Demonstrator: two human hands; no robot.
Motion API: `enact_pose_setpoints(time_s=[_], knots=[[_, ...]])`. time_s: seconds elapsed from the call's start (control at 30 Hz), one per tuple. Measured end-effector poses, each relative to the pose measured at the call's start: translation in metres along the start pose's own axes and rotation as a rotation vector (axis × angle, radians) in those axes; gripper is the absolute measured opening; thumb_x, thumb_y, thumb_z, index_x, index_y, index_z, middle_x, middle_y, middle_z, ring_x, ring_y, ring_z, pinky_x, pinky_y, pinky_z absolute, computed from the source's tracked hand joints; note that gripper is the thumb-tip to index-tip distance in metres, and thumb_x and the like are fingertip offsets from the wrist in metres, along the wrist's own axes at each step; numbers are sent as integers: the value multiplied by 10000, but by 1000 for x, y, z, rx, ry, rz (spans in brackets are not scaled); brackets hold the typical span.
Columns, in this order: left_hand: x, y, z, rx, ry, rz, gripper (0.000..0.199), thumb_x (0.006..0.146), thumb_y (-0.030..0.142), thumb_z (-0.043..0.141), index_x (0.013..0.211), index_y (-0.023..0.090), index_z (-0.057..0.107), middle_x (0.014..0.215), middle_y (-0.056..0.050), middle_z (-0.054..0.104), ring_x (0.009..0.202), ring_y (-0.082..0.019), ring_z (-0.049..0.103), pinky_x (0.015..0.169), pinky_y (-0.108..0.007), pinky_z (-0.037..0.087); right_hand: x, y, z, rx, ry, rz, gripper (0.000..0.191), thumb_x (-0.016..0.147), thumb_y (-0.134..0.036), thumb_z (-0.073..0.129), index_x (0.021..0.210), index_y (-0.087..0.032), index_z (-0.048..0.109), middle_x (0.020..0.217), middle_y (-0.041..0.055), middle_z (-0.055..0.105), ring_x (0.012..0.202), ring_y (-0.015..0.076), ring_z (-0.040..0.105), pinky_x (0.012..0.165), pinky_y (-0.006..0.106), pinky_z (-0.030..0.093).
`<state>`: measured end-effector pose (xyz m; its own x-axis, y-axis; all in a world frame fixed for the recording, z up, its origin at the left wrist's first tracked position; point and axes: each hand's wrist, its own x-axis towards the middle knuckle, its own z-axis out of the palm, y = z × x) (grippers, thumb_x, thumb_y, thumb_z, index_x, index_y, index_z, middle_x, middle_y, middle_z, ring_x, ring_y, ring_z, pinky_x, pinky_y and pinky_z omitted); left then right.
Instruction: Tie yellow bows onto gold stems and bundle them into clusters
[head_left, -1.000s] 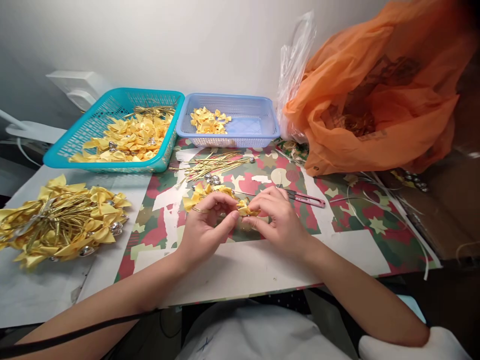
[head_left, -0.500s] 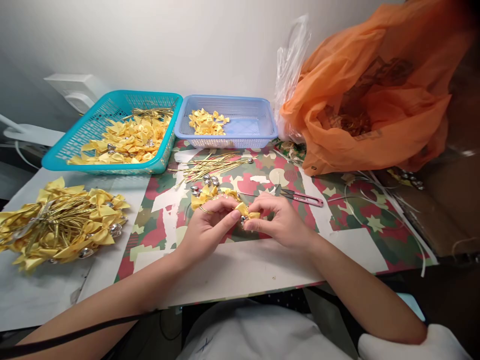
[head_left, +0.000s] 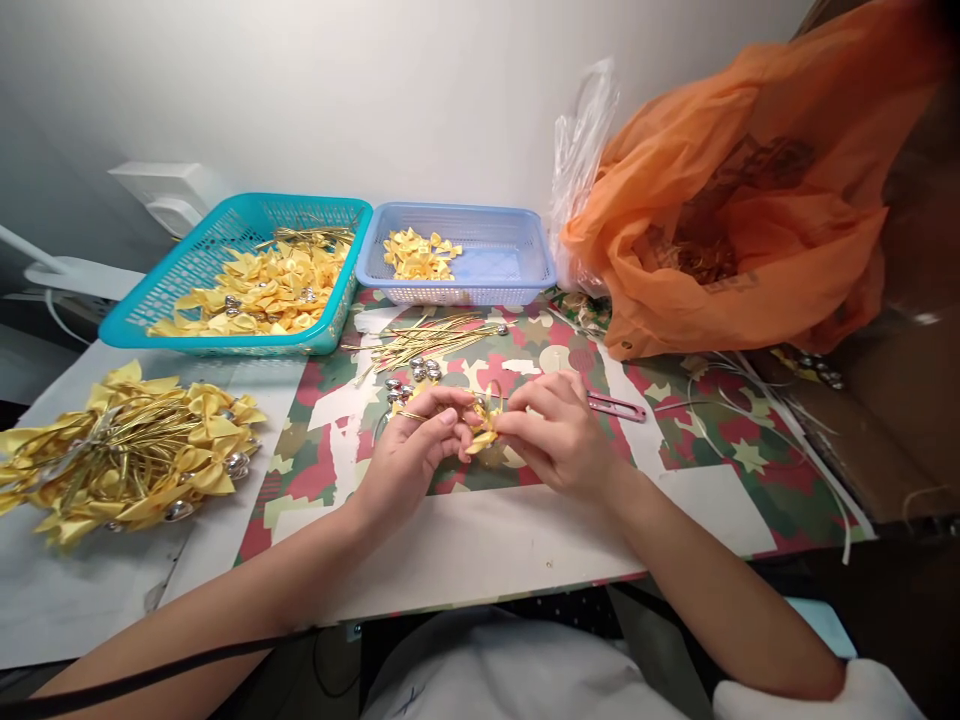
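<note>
Between my two hands, over the patterned paper, is a small yellow ribbon bow [head_left: 482, 440] with a thin gold loop standing up from it. My right hand [head_left: 562, 432] pinches the bow from its right side. On the other side my left hand [head_left: 411, 455] has its fingers curled, their tips at the bow's left edge; a gold strand crosses that hand. Silver bells [head_left: 424, 370] lie just beyond my left fingers. Pink-handled thread snips [head_left: 616, 406] lie behind my right hand, which hides their blades.
A teal basket [head_left: 341, 300] of yellow bows and a blue basket [head_left: 517, 290] stand along the wall. Gold ties [head_left: 427, 340] lie before them. A bundle of bows with bells [head_left: 142, 440] sits at left. An orange bag [head_left: 675, 180] and white strips [head_left: 720, 425] are at right.
The bow has turned between my fingers and a gold loop now shows above it. My right hand has rotated, its knuckles higher; my left thumb has drawn back slightly from the bow.
</note>
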<state>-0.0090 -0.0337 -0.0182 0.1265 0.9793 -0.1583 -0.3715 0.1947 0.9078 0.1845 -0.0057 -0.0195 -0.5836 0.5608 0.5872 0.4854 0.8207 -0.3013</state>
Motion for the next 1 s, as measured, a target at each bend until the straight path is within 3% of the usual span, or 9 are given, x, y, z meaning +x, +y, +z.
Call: enact_pose_setpoints(time_s=[0.13,0.4,0.53,0.67,0.7,0.77,0.8,0.9,1.0], knots=[[-1,1,0,47,-42,-62,370,749,402,765,1022,209,606,659,34,597,504,-97,530,472,-211,457,-3,6,6,-204,-18,-160,203,947,-138,494,932,-243,667,903,25,642,935,174,493,910,375,308],[0,2,-2,-12,-33,-189,532,674,413,849,1077,237,550,557,76,566,368,-35,401,387,-147,326,-1,6,11,-238,-32,-191,178,943,-211,526,1026,-262,676,1004,26,667,960,181,506,917,376,336],[-2,11,3,-106,-2,-223,574,634,400,880,1077,239,553,680,73,602,361,6,376,373,-122,310,11,20,-31,-120,257,63,213,923,-232,542,1097,-241,664,1031,62,643,974,190,572,881,358,435],[-7,18,5,-150,-24,-243,607,621,398,888,1108,267,550,762,78,615,363,9,390,344,-117,336,21,77,-102,-254,633,370,160,892,-227,530,883,-206,687,910,71,650,925,220,616,853,369,495],[-8,18,5,-165,-32,-252,618,617,386,893,1120,275,551,791,74,628,367,9,398,338,-115,342,23,96,-116,-296,632,505,167,878,-209,522,874,-184,687,922,87,666,912,222,627,852,362,499],[-9,16,1,-201,-54,-274,624,606,344,905,1128,284,568,804,68,646,372,8,417,340,-110,362,28,133,-136,-303,444,856,167,846,-197,560,938,-148,690,998,121,693,919,221,649,889,355,492],[-9,14,-1,-220,-71,-289,600,610,328,905,1116,281,587,779,67,648,368,6,424,344,-110,378,31,149,-141,-284,388,922,162,807,-203,621,926,-122,696,951,141,709,909,242,661,884,370,493],[-8,6,-11,-288,-163,-321,430,655,331,877,1021,264,663,632,77,606,319,2,409,337,-118,410,41,181,-139,-219,313,1004,87,676,-147,733,755,-131,702,784,123,727,873,259,688,854,356,502],[-6,1,-19,-364,-265,-319,302,686,363,850,938,272,712,554,86,563,261,14,347,294,-112,383,52,191,-136,-142,337,1011,88,645,-67,697,654,-152,674,720,95,721,832,242,696,828,342,512]])
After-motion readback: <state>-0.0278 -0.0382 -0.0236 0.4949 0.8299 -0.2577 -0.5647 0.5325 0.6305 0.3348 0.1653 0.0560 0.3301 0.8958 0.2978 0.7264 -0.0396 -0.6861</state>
